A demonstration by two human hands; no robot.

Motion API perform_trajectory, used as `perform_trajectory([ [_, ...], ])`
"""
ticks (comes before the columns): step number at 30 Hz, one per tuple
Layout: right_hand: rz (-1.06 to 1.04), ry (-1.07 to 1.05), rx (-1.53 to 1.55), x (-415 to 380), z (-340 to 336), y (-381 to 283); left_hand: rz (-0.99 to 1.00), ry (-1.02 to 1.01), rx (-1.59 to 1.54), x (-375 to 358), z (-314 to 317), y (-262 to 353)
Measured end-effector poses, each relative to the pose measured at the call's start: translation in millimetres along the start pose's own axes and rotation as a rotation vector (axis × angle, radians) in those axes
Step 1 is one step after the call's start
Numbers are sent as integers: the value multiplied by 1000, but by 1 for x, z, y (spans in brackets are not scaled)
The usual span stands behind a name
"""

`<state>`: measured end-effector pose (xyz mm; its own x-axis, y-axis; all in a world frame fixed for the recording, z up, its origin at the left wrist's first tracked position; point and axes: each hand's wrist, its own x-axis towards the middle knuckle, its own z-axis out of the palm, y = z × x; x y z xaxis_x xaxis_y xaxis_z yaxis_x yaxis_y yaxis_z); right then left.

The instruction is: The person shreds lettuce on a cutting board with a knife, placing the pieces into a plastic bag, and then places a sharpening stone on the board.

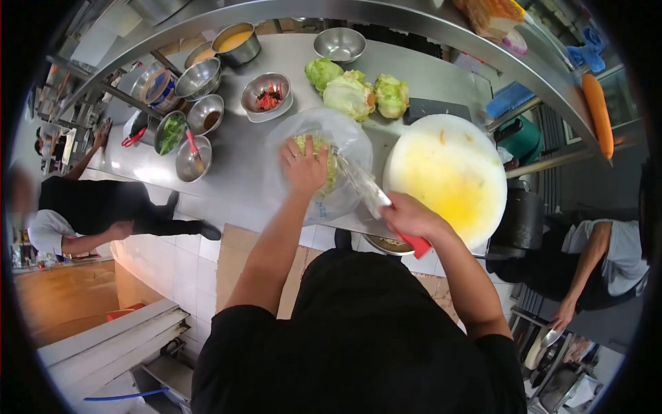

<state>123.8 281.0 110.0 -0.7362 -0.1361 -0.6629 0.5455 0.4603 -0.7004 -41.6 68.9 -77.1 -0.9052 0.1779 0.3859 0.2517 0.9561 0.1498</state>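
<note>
My left hand [303, 165] lies with fingers spread on top of shredded green lettuce [329, 178]. The shreds sit in a clear plastic bag [355, 134] that spreads over the steel table near its front edge. My right hand [412, 219] is closed around the red handle [418, 246] of a large knife. The wide knife blade [362, 183] points up and left, its tip at the edge of the shreds. Beside it stands a round white cutting board [448, 165] stained yellow in the middle. Heads of lettuce [349, 95] lie behind the bag.
Steel bowls [194, 159] stand at the left, one with chopped greens [170, 132]. A bowl of red and dark pieces [267, 96] and a pot of yellow liquid [236, 43] stand behind. A shelf rail [386, 21] crosses overhead, holding a carrot [598, 117]. People stand on both sides.
</note>
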Motion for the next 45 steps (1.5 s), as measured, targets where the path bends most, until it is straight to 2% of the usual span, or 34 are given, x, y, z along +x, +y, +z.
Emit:
perform_trajectory([
  [2, 37, -33, 104, -29, -6, 15, 3, -17, 1, 7, -5, -1],
  [4, 72, -67, 209, -41, -5, 24, -171, -359, -202, 21, -35, 1],
  [8, 71, -77, 284, -28, 5, 30, -109, -370, -440, 11, -84, -1],
  [10, 71, -157, 471, -7, 9, 31, -4, -396, -641, -13, -119, 21],
  [12, 68, -154, 512, 5, 12, 17, 261, -433, -771, -36, -145, 32],
  [13, 37, -177, 513, 13, 13, 15, 261, -424, -767, -46, -151, 35],
  [15, 2, -201, 510, 25, 12, 14, 585, -565, -828, -59, -159, 38],
  [17, -75, -288, 487, 35, 10, 16, 606, -604, -793, -62, -158, 40],
  [19, -70, -253, 408, 31, 6, 9, 624, -643, -758, -60, -152, 36],
  [22, -63, -214, 297, 29, 6, 12, 507, -635, -711, -48, -127, 19],
  [24, -63, -206, 263, 22, 3, 17, 356, -645, -689, -39, -111, 6],
  [25, -45, -190, 222, 12, 1, 18, 354, -647, -690, -32, -107, 3],
  [27, -27, -170, 179, -11, -5, 22, 239, -653, -37, -19, -101, -3],
  [28, -55, -128, 176, -25, -9, 27, 246, -647, -41, -16, -98, -9],
  [30, -77, -72, 182, -53, -16, 38, 345, -375, -163, -13, -95, -20],
  [31, -51, -48, 231, -67, -18, 43, 359, -376, -170, -9, -95, -23],
  [33, -17, 30, 300, -79, -21, 58, 235, -346, -272, 1, -96, -21],
  [34, -12, 50, 315, -76, -20, 65, 259, -352, -281, 8, -96, -15],
  [36, -42, 229, 332, -60, -18, 84, 103, 5, -569, 29, -94, 3],
  [37, -88, 313, 267, -45, -18, 100, 132, -4, -586, 45, -99, 15],
  [39, -43, 457, 290, -36, -21, 108, 229, 269, -565, 83, -108, 40],
  [40, -4, 568, 299, -38, -23, 110, 248, 265, -585, 99, -101, 47],
  [42, 59, 672, 320, -54, -32, 127, 206, 30, -394, 132, -90, 57],
  [44, 140, 923, 384, -76, -41, 166, 204, -20, -353, 149, -76, 64],
  [45, 185, 1001, 257, -97, -45, 183, 198, -67, -345, 155, -75, 70],
])
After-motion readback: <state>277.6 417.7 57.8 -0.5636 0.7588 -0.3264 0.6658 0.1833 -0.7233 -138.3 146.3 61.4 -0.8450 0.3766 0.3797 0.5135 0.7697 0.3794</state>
